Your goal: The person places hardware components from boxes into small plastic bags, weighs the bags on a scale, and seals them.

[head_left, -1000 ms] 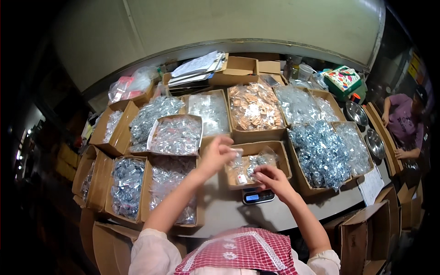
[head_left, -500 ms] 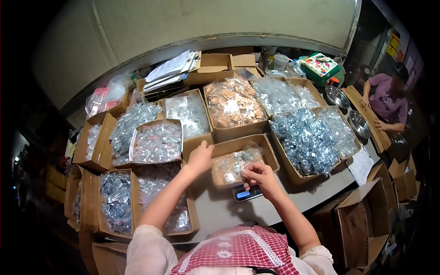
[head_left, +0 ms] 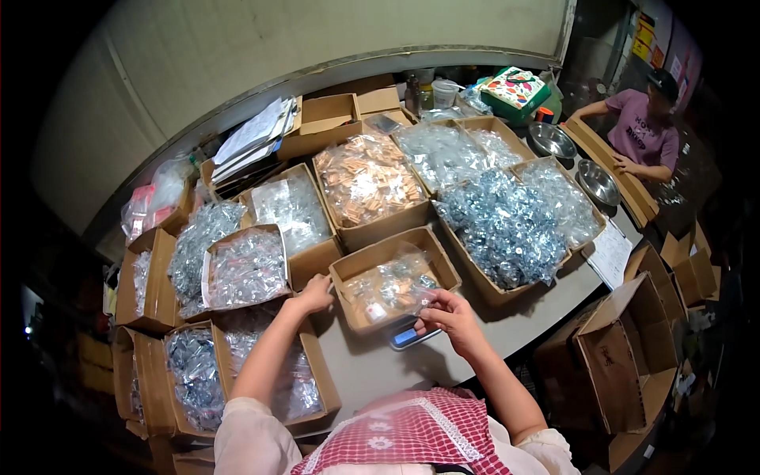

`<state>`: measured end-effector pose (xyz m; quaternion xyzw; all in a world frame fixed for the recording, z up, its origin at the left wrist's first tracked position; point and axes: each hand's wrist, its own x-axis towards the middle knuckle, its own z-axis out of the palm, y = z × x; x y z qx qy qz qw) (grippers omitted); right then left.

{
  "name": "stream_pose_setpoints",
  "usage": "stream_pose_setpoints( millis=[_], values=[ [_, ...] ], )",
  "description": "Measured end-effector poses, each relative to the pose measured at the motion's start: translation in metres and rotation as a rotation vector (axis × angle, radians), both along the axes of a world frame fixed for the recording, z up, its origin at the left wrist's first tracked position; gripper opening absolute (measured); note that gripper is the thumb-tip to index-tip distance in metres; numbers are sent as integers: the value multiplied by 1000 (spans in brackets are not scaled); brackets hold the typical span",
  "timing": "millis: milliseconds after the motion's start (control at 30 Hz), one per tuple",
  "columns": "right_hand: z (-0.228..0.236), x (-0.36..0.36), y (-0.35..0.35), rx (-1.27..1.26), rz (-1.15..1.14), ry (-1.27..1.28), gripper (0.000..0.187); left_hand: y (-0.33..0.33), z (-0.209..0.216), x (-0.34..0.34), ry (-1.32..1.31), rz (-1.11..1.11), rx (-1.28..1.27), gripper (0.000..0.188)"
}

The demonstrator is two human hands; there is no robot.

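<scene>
A small cardboard box [head_left: 346,305] stands at the middle of the table, holding clear plastic bags [head_left: 393,289] of small parts. My right hand [head_left: 451,317] is at its near right corner, thumb and fingertips pinched on the edge of a clear plastic bag [head_left: 423,294]. Just under that hand, a digital scale [head_left: 404,339] with a blue lit display shows at the box's near side. My left hand [head_left: 315,294] is beside the box's left wall, near the boxes on the left. Its fingers are bent and slightly apart, with nothing visible in them.
Around the middle box stand cardboard boxes of bagged parts: copper-coloured ones [head_left: 368,178] behind, bluish metal ones [head_left: 503,226] to the right, silvery ones [head_left: 247,269] to the left. Steel bowls [head_left: 598,182] and papers [head_left: 609,253] lie at right. Another person [head_left: 645,134] works beyond them.
The view has turned, shifting the scene leftward. My left hand has drawn back from the middle box's far left corner to beside its left wall. My right hand stays at the near right corner.
</scene>
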<state>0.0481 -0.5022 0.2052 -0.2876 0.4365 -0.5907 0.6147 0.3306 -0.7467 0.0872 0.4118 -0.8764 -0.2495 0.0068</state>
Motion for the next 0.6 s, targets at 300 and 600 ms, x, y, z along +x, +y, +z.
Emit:
stream_pose_setpoints(
  millis=[300,600],
  values=[
    [-33,0,12,129,-82,-12,33,-15,-23,7,61,141,363,49],
    [-38,-8,1,59,-133,60,23,23,-7,-30,29,255,167,36]
  ],
)
